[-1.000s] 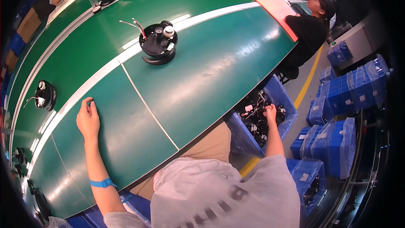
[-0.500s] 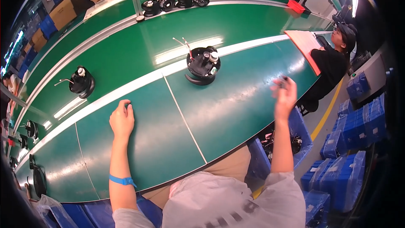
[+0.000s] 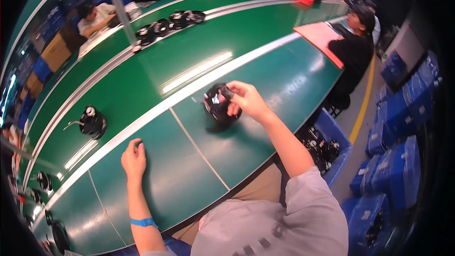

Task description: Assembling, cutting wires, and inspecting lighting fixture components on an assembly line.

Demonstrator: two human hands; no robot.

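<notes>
My right hand point(image 3: 247, 102) is over a round black device housing point(image 3: 215, 109) on the green worktable, fingers pinched on a small black part point(image 3: 227, 94) at its upper side. What the part is cannot be made out; the hand hides much of the housing, and its lower edge is blurred. Left of it, my left hand point(image 3: 134, 160) rests at the table, fingers loosely curled and thumb a little apart, with nothing visible in it. A blue band point(image 3: 143, 222) circles the left wrist.
Another black housing with wires point(image 3: 92, 123) sits on the green belt point(image 3: 128, 95) beyond my left hand. Several more stand along the far rail. A blue bin point(image 3: 327, 147) of black parts is by my right elbow. A person in black point(image 3: 353, 45) sits by an orange-pink board point(image 3: 320, 42).
My right hand has swung left from the table's right side to the housing, carrying the small black part. The housing looks shifted nearer. The view has turned; my left hand stays much the same.
</notes>
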